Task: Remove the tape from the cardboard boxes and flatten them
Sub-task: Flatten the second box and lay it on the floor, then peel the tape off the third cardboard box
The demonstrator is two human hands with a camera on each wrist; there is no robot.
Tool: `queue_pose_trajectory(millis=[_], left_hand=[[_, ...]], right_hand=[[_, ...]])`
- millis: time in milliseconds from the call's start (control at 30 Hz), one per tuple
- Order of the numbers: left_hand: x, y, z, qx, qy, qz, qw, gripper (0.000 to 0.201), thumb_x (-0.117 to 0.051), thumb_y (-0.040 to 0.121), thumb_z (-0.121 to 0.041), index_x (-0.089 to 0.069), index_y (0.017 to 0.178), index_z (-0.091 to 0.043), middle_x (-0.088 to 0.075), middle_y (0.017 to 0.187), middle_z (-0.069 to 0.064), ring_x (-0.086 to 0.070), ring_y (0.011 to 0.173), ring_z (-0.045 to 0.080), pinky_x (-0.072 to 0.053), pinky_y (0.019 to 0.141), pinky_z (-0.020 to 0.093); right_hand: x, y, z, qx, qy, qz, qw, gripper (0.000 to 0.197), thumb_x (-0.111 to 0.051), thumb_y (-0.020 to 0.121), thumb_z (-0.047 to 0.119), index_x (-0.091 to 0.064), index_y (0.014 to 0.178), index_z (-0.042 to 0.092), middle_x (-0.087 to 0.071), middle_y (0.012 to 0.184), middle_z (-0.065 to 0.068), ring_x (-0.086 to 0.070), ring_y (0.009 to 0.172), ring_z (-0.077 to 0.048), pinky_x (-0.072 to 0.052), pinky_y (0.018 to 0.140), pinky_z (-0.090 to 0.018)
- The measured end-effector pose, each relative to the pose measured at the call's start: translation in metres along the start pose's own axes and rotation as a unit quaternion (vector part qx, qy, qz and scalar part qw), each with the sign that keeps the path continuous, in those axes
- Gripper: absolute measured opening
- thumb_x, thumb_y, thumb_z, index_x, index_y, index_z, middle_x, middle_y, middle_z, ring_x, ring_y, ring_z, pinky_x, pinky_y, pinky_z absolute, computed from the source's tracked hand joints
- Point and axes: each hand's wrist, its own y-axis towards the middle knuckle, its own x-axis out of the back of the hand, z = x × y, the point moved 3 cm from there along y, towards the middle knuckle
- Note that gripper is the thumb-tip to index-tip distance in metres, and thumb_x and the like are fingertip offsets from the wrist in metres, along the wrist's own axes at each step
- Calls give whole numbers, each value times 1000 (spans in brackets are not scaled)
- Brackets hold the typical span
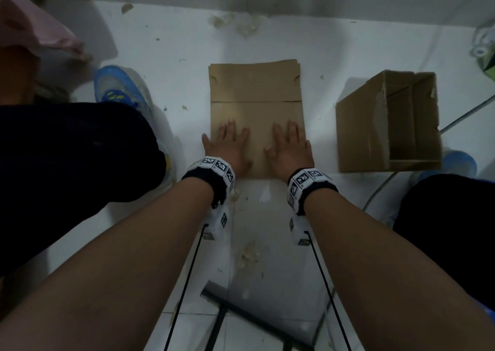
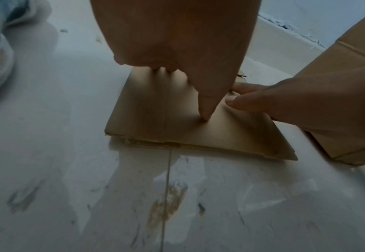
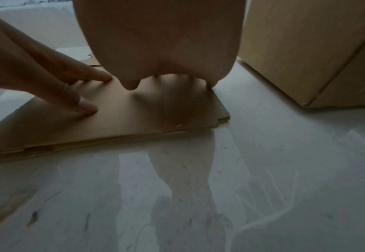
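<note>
A flattened brown cardboard box [image 1: 254,93] lies on the white tiled floor in the middle of the head view. My left hand [image 1: 230,144] presses flat on its near left part, fingers straight and spread. My right hand [image 1: 290,144] presses flat on its near right part in the same way. In the left wrist view the flattened box [image 2: 155,122] lies under my left hand [image 2: 177,42]. The right wrist view shows the flattened box [image 3: 123,119] beneath my right hand [image 3: 162,42]. An unflattened cardboard box [image 1: 388,125] lies on its side to the right, its open end facing up in the picture.
Crumpled tape scraps [image 1: 241,25] lie near the far wall, more scraps [image 1: 249,254] between my forearms. My blue shoes [image 1: 120,88] and dark-trousered knees flank the work spot. A thin cable [image 1: 380,187] runs along the floor at the right.
</note>
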Motion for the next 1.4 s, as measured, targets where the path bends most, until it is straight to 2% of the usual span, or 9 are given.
queue_pose_trajectory(millis=[133, 300, 467, 600, 900, 1033, 1100, 1233, 1400], left_hand=[[8, -9, 2, -12, 71, -38, 997, 82, -44, 97, -59, 1, 161, -34, 14, 171, 5, 11, 157, 25, 7, 119, 67], [33, -37, -8, -51, 74, -79, 993, 78, -42, 99, -55, -4, 163, -29, 10, 171, 5, 8, 158, 25, 9, 121, 62], [75, -65, -37, -82, 71, -136, 985, 68, -31, 104, -52, -9, 163, -27, 7, 171, 5, 5, 158, 24, 2, 124, 58], [92, -84, -73, -98, 58, -167, 979, 59, -21, 107, -40, -9, 163, -26, 6, 172, 5, 4, 158, 24, 0, 125, 57], [91, -88, -136, -137, 58, -164, 975, 58, -21, 107, -39, -7, 163, -27, 5, 172, 5, 4, 158, 23, 1, 124, 60], [93, -91, -162, -147, 61, -150, 976, 62, -22, 106, -46, -3, 163, -30, 11, 171, 4, 8, 158, 22, 3, 123, 60], [93, -92, -171, -155, 66, -151, 974, 64, -25, 106, -49, -2, 163, -30, 14, 171, 3, 8, 158, 23, 2, 124, 60], [85, -90, -192, -166, 65, -153, 972, 66, -32, 107, -48, -2, 163, -32, 14, 171, 3, 8, 158, 23, 1, 124, 60], [71, -88, -213, -174, 64, -134, 974, 66, -37, 107, -42, -3, 162, -33, 14, 170, 4, 10, 158, 24, 1, 123, 59]], right_hand=[[5, -10, 4, -9, -16, 25, 1000, 70, -37, 105, 47, -3, 164, 33, 13, 173, -3, 13, 159, -23, -7, 127, -49], [30, -33, 16, 10, -56, -28, 998, 69, -32, 106, 49, -2, 165, 31, 9, 173, -3, 10, 159, -23, 0, 128, -50], [78, -59, 25, 34, -57, -90, 994, 65, -27, 107, 47, -5, 165, 27, 2, 174, -6, 7, 159, -22, 0, 128, -50], [106, -79, 20, 26, -52, -131, 990, 63, -25, 108, 44, -5, 165, 27, 3, 174, -4, 7, 160, -22, 0, 128, -48], [128, -106, -26, -19, -25, -177, 984, 63, -25, 109, 44, -1, 165, 27, 4, 174, -4, 6, 160, -22, 0, 129, -45], [135, -114, -45, -68, -4, -225, 972, 67, -33, 107, 40, -4, 165, 23, -3, 173, -9, -1, 160, -25, 0, 129, -48], [137, -119, -54, -91, 17, -238, 967, 65, -31, 108, 38, -7, 165, 18, -8, 173, -10, -4, 160, -26, 0, 129, -48], [132, -129, -83, -130, 28, -220, 966, 63, -23, 110, 41, -13, 164, 10, -15, 171, -12, -8, 159, -27, -3, 129, -48], [116, -137, -103, -143, -1, -192, 971, 60, -27, 109, 39, -25, 161, 8, -24, 169, -12, -11, 158, -27, -4, 128, -51]])
